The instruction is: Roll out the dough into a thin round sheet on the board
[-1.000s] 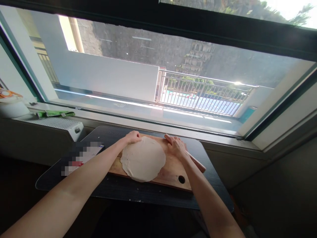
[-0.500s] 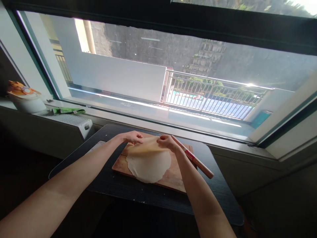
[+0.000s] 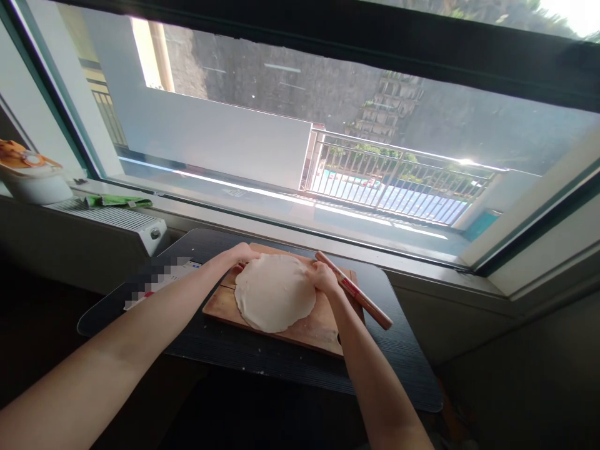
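A round, pale sheet of dough (image 3: 275, 294) lies spread over a wooden cutting board (image 3: 323, 331), its rim slightly uneven. My left hand (image 3: 244, 254) is closed at the dough's far left edge, the fingertips partly tucked out of sight. On the opposite side, my right hand (image 3: 322, 275) pinches the right edge, with the fingers partly hidden by the back of the hand. Just beyond the right hand, a wooden rolling pin (image 3: 355, 290) with a red label rests slantwise across the board's right side.
The board sits on a dark table (image 3: 389, 369) with rounded corners and white specks near its front edge. Flat printed sheet (image 3: 175, 278) lies left of the board. A radiator (image 3: 117, 222) with a green cloth (image 3: 119, 200) and white container (image 3: 35, 181) stands by the window.
The far part of the dough, earlier lifted and folded between my hands, now lies flatter. My hands have moved apart to its two sides. The view has shifted slightly.
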Available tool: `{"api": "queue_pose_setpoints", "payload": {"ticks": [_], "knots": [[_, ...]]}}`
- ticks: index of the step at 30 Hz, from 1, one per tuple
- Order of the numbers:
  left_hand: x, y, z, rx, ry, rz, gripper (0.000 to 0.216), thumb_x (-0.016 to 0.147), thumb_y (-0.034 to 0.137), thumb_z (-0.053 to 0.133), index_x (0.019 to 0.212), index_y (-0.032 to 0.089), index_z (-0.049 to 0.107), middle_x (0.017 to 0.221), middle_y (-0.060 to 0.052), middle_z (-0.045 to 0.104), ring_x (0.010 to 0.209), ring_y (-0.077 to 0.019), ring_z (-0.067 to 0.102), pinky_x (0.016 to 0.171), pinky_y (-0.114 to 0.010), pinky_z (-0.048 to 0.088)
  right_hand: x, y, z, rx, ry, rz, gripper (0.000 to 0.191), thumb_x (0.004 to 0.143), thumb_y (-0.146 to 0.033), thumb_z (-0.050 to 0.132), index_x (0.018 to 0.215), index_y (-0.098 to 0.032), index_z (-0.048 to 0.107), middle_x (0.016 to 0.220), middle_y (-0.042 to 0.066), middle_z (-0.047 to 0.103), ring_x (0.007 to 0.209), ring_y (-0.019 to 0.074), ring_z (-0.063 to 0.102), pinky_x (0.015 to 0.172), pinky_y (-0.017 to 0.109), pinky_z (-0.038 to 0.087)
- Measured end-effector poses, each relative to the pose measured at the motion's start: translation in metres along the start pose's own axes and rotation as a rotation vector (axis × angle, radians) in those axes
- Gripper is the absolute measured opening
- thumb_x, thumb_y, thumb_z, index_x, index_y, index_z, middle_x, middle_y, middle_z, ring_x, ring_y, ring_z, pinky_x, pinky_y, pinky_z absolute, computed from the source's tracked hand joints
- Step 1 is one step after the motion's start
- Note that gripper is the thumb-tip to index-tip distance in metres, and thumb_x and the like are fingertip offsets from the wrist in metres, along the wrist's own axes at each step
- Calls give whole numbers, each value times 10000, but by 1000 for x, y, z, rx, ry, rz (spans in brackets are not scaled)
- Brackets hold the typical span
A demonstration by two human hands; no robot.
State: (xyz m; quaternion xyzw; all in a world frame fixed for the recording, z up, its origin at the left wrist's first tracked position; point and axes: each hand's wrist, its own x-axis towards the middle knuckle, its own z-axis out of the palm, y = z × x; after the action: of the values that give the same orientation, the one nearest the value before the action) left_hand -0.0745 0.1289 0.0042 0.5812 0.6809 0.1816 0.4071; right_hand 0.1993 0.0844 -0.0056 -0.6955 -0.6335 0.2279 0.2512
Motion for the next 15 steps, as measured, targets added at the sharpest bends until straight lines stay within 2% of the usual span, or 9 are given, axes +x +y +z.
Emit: {"api": "queue_pose_setpoints", "payload": {"ticks": [3, 6, 9, 12, 15], "knots": [[-8, -8, -7, 37, -7, -9, 295, 617, 377, 783, 581, 164, 582, 463, 5, 511, 471, -158, 527, 456, -263, 396, -6, -2, 7, -36, -15, 17, 154, 758, -309, 688, 649, -204, 659, 653, 47, 652, 688, 207, 604, 626, 279, 424], [-12, -6, -4, 59, 34, 39, 206, 687, 306, 760, 658, 156, 622, 541, 11, 557, 549, -161, 584, 498, -246, 430, -11, -2, 7, -59, -40, 25, 226, 757, -233, 642, 544, -192, 575, 525, -5, 535, 526, 137, 504, 514, 247, 332], [-9, 1, 5, 69, 83, 66, 198, 840, 321, 704, 871, 127, 676, 814, -28, 670, 772, -189, 660, 649, -271, 525, -18, 2, 0, -54, -52, 24, 250, 765, -174, 591, 521, -180, 542, 479, -37, 471, 465, 93, 451, 475, 223, 280], [-6, 8, 11, 67, 82, 53, 348, 931, 393, 641, 1170, 140, 636, 1187, -63, 644, 1029, -250, 645, 852, -405, 570, -27, 8, -6, -57, -71, 41, 265, 801, -193, 586, 538, -171, 561, 477, -32, 492, 463, 93, 475, 475, 216, 289], [-9, 7, 10, 52, 50, 34, 402, 941, 414, 627, 1248, 156, 603, 1272, -66, 607, 1102, -284, 621, 910, -456, 557, -34, 7, -9, -104, -82, 60, 275, 846, -274, 606, 594, -167, 616, 536, 0, 578, 509, 116, 541, 513, 218, 343]]}}
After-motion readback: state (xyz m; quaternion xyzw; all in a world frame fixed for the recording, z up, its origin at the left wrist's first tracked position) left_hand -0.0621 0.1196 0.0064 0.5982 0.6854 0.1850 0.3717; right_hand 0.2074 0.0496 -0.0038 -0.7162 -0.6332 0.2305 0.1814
